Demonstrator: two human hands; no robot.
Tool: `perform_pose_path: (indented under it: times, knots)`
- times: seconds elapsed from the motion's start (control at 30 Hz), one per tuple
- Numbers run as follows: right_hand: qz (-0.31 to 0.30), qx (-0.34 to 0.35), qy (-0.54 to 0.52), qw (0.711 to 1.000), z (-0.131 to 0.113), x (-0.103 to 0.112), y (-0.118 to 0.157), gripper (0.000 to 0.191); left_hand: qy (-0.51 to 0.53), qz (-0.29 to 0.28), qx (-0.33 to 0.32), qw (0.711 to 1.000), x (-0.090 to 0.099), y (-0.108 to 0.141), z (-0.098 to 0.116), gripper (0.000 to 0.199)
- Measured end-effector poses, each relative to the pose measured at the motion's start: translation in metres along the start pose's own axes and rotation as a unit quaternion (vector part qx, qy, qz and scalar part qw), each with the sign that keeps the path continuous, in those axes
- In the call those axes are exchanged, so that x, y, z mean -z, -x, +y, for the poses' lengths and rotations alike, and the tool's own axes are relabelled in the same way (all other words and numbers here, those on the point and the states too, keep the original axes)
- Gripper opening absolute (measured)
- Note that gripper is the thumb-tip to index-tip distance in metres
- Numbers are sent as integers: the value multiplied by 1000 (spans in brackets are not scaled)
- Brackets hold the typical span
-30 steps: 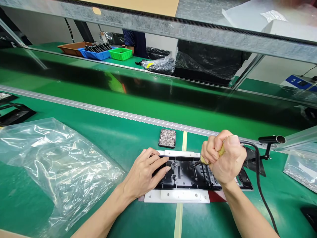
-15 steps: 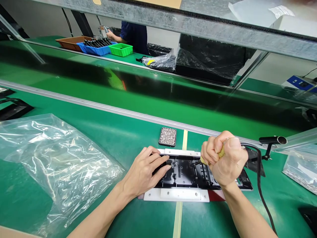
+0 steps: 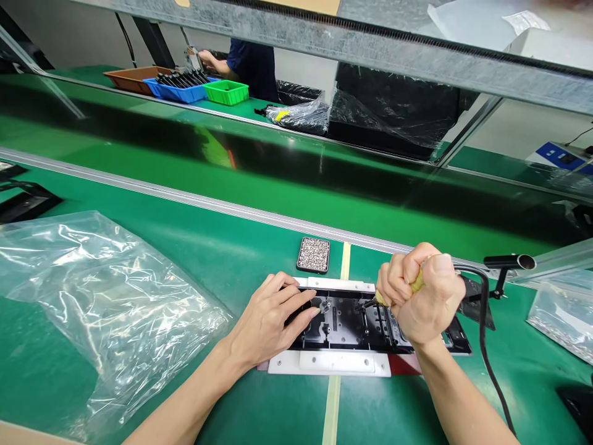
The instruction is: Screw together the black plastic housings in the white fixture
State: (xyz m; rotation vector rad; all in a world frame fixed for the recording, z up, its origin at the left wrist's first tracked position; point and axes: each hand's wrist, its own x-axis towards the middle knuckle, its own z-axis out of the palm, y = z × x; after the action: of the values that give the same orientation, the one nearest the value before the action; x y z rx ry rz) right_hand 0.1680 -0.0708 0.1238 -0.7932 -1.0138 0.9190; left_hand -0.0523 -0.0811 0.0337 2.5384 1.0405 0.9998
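Black panel [image 3: 345, 327]: between the white fixture's [image 3: 331, 362] long edges.
Right hand [image 3: 420, 293]: our fingers closed round a yellow tool [image 3: 380, 299].
Left hand [image 3: 273, 318]: fingers half-curled over the panel's left end; grip, we can't tell.
Parts tray [image 3: 314, 254]: near the desk's [image 3: 259, 402] far edge.

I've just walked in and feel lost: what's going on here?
A person's right grip is closed around a yellow tool, its dark tip at a black panel. The left grip lies open over the panel's left end. The panel sits between white blocks; whether the tip touches it, I can't tell. Just beyond stands a small tray of tiny pieces.
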Motion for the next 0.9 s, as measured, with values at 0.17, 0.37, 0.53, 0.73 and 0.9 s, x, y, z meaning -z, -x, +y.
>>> perform_pose_path:
  times: [0.17,0.37,0.53,0.73,0.9]
  knots:
    - [3,-4,-2,1000,-2,0,-1,45,-1,0,1,1000,0,0,0,22]
    - [5,-15,-2,1000,-2,-1,-1,46,-1,-1,0,1000,0,0,-1,22]
    - [4,-21,-11,1000,-2,-1,-1,46,2,1,-2,1000,1,0,-1,21]
    - [-5,-14,-10,1000,-1,1,-1,46,4,0,0,1000,0,1,-2,21]
    - [-6,-12,-6,1000,-1,0,-2,47,3,-1,2,1000,0,1,-2,22]
